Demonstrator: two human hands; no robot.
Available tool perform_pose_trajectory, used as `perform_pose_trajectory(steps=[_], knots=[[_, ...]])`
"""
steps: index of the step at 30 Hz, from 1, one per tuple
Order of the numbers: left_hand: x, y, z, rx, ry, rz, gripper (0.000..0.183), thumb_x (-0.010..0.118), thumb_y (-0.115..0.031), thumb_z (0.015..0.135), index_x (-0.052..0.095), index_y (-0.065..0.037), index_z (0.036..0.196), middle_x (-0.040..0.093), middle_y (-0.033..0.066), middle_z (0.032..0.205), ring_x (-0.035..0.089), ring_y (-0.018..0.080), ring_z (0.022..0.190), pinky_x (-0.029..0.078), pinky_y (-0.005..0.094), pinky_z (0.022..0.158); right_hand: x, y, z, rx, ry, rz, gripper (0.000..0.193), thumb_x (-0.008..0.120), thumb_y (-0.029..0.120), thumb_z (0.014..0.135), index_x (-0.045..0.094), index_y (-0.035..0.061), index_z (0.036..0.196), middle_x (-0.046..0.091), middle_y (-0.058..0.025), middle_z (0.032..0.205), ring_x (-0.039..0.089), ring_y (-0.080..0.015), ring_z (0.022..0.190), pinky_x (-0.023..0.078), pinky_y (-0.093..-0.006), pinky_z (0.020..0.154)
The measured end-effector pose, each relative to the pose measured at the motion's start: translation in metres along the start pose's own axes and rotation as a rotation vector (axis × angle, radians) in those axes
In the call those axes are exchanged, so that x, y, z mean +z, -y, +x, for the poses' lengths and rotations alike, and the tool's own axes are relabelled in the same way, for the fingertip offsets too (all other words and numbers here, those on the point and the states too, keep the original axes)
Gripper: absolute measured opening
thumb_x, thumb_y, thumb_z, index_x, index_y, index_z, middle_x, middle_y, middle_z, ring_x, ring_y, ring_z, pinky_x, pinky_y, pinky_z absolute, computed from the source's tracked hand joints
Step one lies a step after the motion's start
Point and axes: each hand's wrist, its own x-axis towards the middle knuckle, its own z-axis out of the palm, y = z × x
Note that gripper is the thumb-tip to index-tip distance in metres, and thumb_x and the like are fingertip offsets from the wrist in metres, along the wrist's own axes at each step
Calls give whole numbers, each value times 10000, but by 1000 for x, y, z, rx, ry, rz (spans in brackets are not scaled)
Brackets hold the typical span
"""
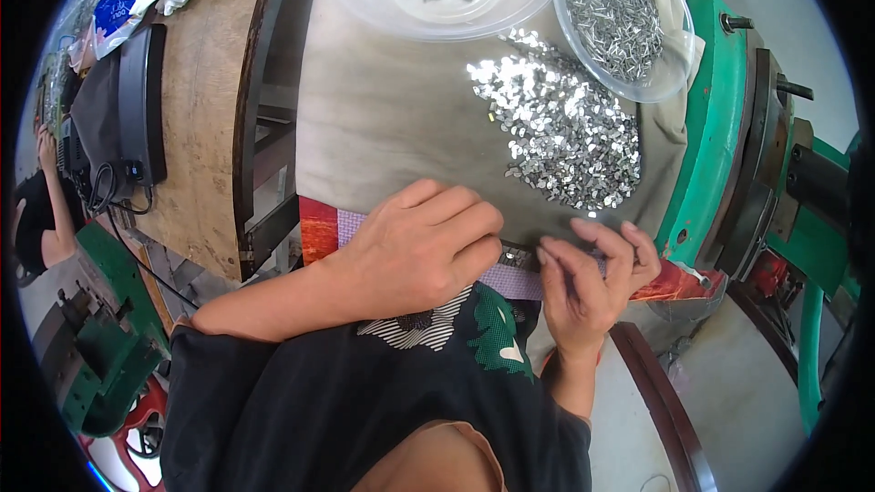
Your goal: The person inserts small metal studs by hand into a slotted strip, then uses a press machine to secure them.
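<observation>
My left hand rests at the near edge of the grey-brown cloth, its fingers curled inward and closed. The fingertips are turned away, so whatever they hold is hidden. To its right is my right hand, with thumb and index finger brought together at the tips and the other fingers bent. Anything in that pinch is too small to make out. Between the hands a small shiny metal piece shows at the cloth's edge. Just beyond my right hand spreads a heap of small flat silvery metal pieces.
A clear tub of thin metal pins stands at the far right, beside a wide clear basin with a few small metal parts. Green machinery borders the right side. A wooden table stands left; another person's arm shows at far left.
</observation>
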Motion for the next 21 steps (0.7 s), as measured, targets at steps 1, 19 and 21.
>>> perform_pose_trajectory(steps=[1,19,21], knots=[[0,-1,0,0,0,1,178,745,-139,717,689,-78,874,641,18,950,617,195,888,445,329,731,1,-2,3,1,-29,-30,181,836,122,702,762,196,850,678,29,1057,433,-291,1202,312,-402,1018],[-14,22,10,-198,-138,92,207,749,-23,695,665,-55,881,614,59,951,581,269,826,448,380,712,30,13,57,-218,14,-139,170,775,184,714,732,222,874,654,64,1123,469,-249,1201,286,-396,991],[-15,26,7,-238,-168,60,219,736,3,696,670,-45,899,613,73,947,580,279,824,455,386,712,25,15,57,-200,48,-116,160,781,179,713,727,222,858,658,69,1123,478,-248,1197,278,-398,990]])
